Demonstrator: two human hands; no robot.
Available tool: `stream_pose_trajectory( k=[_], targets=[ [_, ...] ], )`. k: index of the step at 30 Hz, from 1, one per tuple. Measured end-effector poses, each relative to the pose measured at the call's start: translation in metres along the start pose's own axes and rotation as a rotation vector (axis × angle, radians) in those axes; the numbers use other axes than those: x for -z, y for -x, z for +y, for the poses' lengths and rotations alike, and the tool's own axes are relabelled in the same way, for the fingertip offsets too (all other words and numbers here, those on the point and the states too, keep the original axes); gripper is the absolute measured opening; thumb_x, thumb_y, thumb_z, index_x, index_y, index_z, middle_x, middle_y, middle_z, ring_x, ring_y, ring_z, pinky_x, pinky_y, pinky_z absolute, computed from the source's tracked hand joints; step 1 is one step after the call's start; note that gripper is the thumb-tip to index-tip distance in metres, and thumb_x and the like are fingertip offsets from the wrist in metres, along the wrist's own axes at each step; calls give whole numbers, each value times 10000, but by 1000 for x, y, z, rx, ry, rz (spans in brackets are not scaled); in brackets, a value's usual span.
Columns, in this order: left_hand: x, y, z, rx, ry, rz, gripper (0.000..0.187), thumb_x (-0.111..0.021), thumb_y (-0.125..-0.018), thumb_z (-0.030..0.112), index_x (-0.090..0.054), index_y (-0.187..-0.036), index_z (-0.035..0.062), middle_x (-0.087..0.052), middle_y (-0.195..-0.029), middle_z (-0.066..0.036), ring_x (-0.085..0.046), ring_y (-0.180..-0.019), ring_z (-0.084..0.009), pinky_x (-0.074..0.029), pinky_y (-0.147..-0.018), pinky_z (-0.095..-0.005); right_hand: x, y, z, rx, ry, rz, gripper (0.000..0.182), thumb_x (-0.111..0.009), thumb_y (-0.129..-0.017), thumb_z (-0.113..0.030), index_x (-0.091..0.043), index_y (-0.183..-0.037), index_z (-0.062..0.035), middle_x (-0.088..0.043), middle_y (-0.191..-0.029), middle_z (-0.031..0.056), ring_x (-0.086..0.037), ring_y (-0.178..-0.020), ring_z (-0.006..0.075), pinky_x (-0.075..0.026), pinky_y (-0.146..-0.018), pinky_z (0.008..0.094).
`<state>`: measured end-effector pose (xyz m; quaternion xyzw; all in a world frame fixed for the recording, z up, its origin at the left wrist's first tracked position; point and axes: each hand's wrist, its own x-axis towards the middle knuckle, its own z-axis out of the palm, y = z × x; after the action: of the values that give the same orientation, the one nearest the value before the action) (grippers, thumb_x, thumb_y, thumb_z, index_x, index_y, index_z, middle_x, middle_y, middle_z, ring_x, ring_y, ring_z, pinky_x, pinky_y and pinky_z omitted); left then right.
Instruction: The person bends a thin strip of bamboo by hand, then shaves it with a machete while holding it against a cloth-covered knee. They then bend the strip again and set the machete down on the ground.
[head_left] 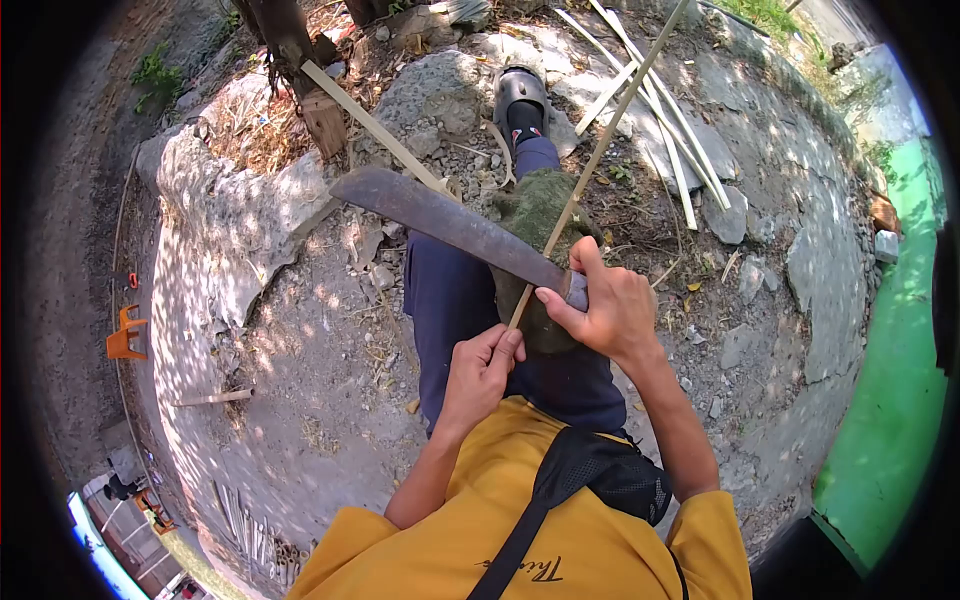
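My right hand point(612, 303) is wrapped round the handle of a machete point(450, 222), whose dark, worn blade points up and left. The blade lies across a long thin bamboo strip point(612, 125), close to the handle. Between its thumb and fingers my left hand point(487, 368) pinches the near end of that strip. From there the strip runs up and right, over a dark green cloth point(540, 205) on my leg.
Several pale strips point(675, 130) lie on the ground at the upper right. Another strip point(375, 128) leans by a wooden stump point(324, 122). Broken concrete slabs point(225, 215) are at the left, a green wall point(885, 400) at the right, an orange chair point(126, 335) far left.
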<state>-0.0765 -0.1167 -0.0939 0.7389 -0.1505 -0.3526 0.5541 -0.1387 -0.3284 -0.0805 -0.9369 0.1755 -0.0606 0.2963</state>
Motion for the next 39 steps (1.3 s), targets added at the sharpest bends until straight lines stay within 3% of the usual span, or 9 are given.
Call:
stream_pose_trajectory(
  k=[6,9,11,15,24,26,36,39],
  targets=[
    [3,12,-8,15,6,-8,362,-571,-1097,222,-643,-819,2,-517,-593,-10,-440,-552,-74,-336,-522,-300,5,0,5,-41,-15,3,584,-694,-901,-653,-520,-1088,-129,-646,-631,138,-696,-602,399,-515,-541,520],
    [5,1,-7,21,-4,-42,374,-557,-1114,242,-631,-822,20,-425,-607,58,-355,-582,-41,-267,-529,-276,4,3,13,-34,4,-16,583,-688,-898,-662,-521,-1071,-130,-632,-606,139,-692,-595,397,-505,-527,519],
    [8,-4,6,19,-85,-60,369,-567,-1098,226,-646,-827,-10,-549,-596,-33,-467,-539,-93,-362,-523,-310,7,5,11,-27,15,-27,584,-683,-897,-668,-522,-1062,-131,-625,-594,138,-687,-586,397,-501,-523,518],
    [6,-12,8,-50,-170,-61,366,-570,-1096,225,-644,-826,-11,-558,-600,-40,-471,-535,-98,-364,-522,-311,12,6,8,-16,63,-42,591,-667,-897,-684,-523,-1041,-128,-614,-572,135,-676,-560,395,-496,-513,512],
    [13,12,5,23,-85,-72,353,-576,-1095,212,-642,-827,-8,-550,-623,-33,-443,-574,-75,-339,-532,-305,7,5,4,-5,50,-9,606,-660,-899,-692,-522,-1040,-119,-603,-557,139,-672,-544,387,-496,-501,493],
    [16,19,7,-1,-71,-53,364,-572,-1109,239,-616,-811,35,-404,-606,69,-339,-586,-26,-252,-525,-265,7,5,1,-15,50,-25,606,-661,-899,-690,-523,-1040,-117,-606,-559,142,-674,-547,390,-500,-503,495],
    [19,31,1,-33,-54,-29,362,-574,-1110,232,-611,-809,34,-395,-604,74,-333,-579,-26,-245,-520,-266,3,10,-10,-16,91,-7,603,-668,-901,-669,-510,-1028,-101,-636,-586,155,-692,-575,398,-524,-520,508],
    [21,37,-4,11,-81,-31,350,-576,-1099,217,-619,-833,-5,-495,-610,-14,-387,-583,-56,-294,-527,-301,1,12,-12,-23,89,17,563,-729,-870,-626,-540,-1028,-120,-604,-595,95,-669,-558,352,-481,-517,490]
  ],
)
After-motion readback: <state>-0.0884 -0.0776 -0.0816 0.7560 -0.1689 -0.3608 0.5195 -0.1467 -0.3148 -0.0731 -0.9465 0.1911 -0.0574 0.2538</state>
